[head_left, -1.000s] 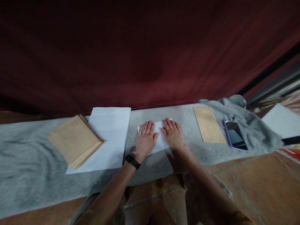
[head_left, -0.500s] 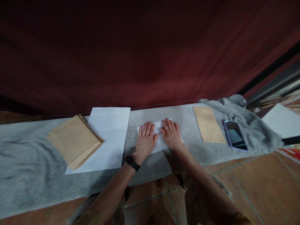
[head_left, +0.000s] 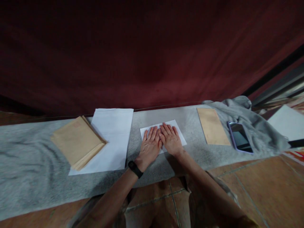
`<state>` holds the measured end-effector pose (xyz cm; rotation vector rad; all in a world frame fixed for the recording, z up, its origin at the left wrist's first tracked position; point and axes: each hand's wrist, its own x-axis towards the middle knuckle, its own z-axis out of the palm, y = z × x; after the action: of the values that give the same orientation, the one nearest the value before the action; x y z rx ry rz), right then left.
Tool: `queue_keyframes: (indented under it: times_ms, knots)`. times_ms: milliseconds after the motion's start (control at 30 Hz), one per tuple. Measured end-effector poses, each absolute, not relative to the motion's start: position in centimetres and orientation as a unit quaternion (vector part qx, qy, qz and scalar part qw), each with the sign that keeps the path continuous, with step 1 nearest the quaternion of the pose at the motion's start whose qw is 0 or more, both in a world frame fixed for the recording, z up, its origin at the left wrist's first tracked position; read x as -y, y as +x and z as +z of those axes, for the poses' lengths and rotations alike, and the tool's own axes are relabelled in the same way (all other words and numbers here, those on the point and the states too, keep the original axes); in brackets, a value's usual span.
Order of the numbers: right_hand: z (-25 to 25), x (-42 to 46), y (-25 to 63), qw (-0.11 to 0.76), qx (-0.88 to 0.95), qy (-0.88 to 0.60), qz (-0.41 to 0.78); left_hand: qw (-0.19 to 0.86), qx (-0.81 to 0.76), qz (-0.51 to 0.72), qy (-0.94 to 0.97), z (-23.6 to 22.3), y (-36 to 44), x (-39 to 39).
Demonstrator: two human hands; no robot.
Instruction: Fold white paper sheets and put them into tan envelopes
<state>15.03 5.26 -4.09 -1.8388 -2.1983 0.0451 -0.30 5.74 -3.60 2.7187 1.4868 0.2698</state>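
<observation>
The small, rectangular sheet of white paper (head_left: 182, 140) is lying in front of you, a little askew, its corners showing around your hands. Your left hand (head_left: 150, 145) is resting palm down across its left part, the fingers reaching forward, straight and slightly apart. Your right hand (head_left: 173, 141) is lying flat over its right part, the fingers straight and close together. The two hands are meeting at the middle of the sheet, their inner edges touching; neither is gripping anything. A black band with a dark face (head_left: 135, 169) is circling your left wrist.

Beneath it all, a long, grey, plush blanket (head_left: 192, 126) is stretching from side to side and bunching up at the right. To your left, larger white paper sheets (head_left: 114, 133) are lying flat, and a fanned stack of brown paper envelopes (head_left: 77, 139) is resting partly on them. To your right, a single flat, tan paper rectangle (head_left: 212, 126) is lying near a dark-screened phone in a purple case (head_left: 240, 137). Beyond the blanket, a dark red fabric curtain (head_left: 142, 63) is hanging; below, brown floor tiles (head_left: 251, 177) are showing.
</observation>
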Motion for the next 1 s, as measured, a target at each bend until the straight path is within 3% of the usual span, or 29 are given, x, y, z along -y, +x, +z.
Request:
queue_keyframes:
  times_ms: [1000]
  knots:
    - [-4.7,-5.7,18.8,0.140,0.717,-0.683,-0.019,-0.010,-0.490,0.087,0.867,-3.2,-1.3,-6.1]
